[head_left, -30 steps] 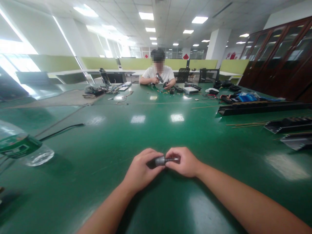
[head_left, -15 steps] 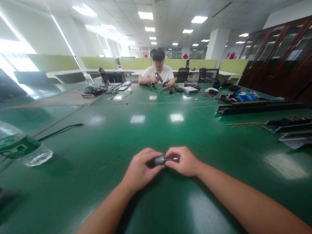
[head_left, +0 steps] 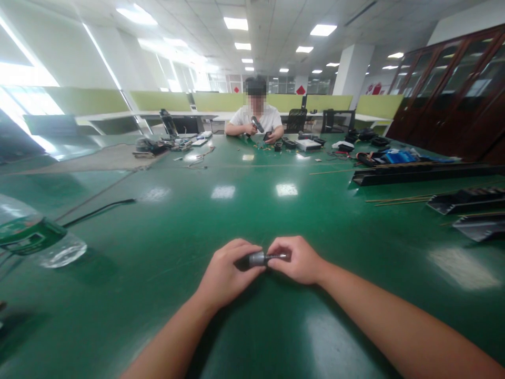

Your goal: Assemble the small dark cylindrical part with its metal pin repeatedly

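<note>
My left hand (head_left: pixel 226 273) is closed around a small grey metallic cylinder (head_left: pixel 257 258), with its thumb and fingers on either side. A thin dark rod (head_left: pixel 278 257) with a shiny tip sticks out of the cylinder's right end. On that rod, my right hand (head_left: pixel 298 261) is pinched with thumb and index finger, the fingertips almost touching those of my left hand. Both hands are low over the green table (head_left: pixel 189 210). The cylinder's left end is hidden in my left palm, and what kind of part this is I cannot tell.
A plastic bottle (head_left: pixel 29 234) lies at the left, near a black cable (head_left: pixel 100 211). Black channel profiles (head_left: pixel 418 173) and thin rods (head_left: pixel 398 200) lie at the right. Across the table a person (head_left: pixel 256 118) holds a dark tool among small parts.
Both hands keep the same grip on the cylinder and rod, almost in the same place. The view has shifted very slightly.
</note>
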Available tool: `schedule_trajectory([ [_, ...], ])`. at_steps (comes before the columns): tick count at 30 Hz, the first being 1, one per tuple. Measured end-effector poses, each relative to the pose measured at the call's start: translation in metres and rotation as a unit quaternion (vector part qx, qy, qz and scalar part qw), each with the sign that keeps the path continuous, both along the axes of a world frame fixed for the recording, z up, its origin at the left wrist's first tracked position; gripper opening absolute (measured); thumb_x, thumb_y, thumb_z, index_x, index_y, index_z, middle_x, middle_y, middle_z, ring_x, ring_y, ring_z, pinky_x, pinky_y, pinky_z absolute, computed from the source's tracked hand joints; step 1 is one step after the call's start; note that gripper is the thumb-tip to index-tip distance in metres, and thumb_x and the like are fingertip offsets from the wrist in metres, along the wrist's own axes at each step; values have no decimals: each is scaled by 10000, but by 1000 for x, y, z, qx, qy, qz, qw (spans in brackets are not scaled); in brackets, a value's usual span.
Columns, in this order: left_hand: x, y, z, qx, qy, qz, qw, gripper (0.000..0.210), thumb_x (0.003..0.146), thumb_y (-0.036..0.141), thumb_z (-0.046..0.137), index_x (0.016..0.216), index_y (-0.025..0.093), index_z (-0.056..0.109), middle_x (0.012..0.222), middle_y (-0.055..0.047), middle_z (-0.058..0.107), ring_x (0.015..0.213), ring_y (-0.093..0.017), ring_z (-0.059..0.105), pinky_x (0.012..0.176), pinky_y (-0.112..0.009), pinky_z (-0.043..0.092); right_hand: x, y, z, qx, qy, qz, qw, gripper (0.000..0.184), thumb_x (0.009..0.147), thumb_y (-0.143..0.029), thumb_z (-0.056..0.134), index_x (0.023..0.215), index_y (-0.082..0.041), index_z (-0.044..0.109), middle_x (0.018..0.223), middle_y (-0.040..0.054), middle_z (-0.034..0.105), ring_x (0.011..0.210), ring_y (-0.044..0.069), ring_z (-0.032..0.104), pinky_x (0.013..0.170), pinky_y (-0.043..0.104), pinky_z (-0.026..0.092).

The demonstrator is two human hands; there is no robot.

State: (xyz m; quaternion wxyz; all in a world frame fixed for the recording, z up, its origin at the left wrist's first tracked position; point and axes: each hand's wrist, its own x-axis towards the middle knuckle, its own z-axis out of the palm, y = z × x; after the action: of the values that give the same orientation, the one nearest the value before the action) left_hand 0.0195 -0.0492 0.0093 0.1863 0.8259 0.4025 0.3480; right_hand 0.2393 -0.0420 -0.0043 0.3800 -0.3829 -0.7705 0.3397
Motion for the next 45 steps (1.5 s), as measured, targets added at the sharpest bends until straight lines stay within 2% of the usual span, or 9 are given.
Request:
schedule_trajectory([
  [10,-1,1,-1,-11,-1,5,1000,239,782,260,766,1017,260,721,988,-18,690,914,-175,636,835,-285,501,0,0,-1,-14,12,1,1000,88,775,-216,697,840,-158,703,778,28,691,671,146,606,633,242,468],
  [36,-1,1,2,0,-5,5,1000,232,780,280,769,1007,254,728,973,-28,698,895,-180,648,819,-286,517,1,0,-2,-10,11,-2,1000,81,774,-210,692,838,-160,704,742,15,677,622,128,573,589,228,442],
  [45,-1,0,2,-2,-7,3,1000,213,788,264,756,999,250,728,975,-32,697,899,-183,646,817,-293,516,0,1,-2,-26,13,4,1000,105,756,-242,728,822,-167,694,767,22,693,652,140,604,617,236,475],
])
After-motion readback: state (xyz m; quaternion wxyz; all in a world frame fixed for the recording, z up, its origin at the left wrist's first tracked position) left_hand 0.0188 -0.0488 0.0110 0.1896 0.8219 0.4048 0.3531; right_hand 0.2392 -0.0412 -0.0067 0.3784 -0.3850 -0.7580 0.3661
